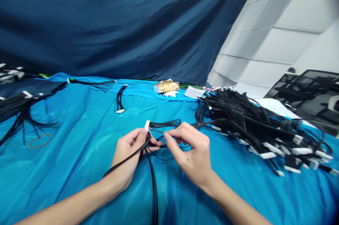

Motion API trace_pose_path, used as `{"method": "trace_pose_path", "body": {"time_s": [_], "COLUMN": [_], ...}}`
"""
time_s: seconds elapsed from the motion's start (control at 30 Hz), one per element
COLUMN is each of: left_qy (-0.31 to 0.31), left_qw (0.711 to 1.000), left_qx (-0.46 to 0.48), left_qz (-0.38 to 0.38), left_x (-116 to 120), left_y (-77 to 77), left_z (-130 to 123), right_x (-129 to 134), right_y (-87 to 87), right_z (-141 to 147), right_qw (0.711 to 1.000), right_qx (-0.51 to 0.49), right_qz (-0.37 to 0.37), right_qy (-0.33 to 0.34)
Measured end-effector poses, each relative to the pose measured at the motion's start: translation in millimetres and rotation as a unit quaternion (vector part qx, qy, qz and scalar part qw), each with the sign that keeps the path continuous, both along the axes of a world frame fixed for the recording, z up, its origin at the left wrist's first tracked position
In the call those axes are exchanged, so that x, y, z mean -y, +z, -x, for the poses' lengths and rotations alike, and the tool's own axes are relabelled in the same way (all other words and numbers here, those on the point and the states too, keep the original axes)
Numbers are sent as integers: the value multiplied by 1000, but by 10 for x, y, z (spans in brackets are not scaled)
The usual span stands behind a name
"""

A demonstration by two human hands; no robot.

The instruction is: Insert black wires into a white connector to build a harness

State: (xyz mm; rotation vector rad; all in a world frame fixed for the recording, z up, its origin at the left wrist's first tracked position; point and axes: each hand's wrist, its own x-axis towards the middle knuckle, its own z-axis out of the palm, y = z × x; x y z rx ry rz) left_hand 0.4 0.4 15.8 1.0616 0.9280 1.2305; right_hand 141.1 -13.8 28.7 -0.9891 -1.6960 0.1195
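Near the middle of the blue-covered table (87,168), my left hand (129,158) is closed round a black cable bundle (154,186) just below its white connector (147,125). Some of the cables loop over my left thumb and wrist, and others hang down toward the front edge of the view. My right hand (190,151) is beside it on the right, thumb and index finger pinched together on black wires. More thin wires curve behind the fingers of both hands; the exact wires between the right fingertips are partly hidden.
A large pile of black cables with white connectors (238,119) lies at the right. More cables (23,108) and a brown rubber band (41,141) are at the left. Toward the back are a short cable (121,98), a gold packet (166,86) and a dark blue curtain (106,23).
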Motion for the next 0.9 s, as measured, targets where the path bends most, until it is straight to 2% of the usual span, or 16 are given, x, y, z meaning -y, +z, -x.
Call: {"method": "trace_pose_path", "body": {"time_s": [0.33,0.9], "left_qy": [8,15], "left_qw": [1000,999], "left_qx": [-15,-38], "left_qz": [-21,-29], "left_x": [-12,-15], "left_y": [-53,-64], "left_z": [-9,7], "right_x": [10,13], "right_y": [5,-16], "right_z": [0,12], "right_qw": [999,999], "right_qx": [-27,-26], "right_qz": [45,46], "right_qy": [4,5]}}
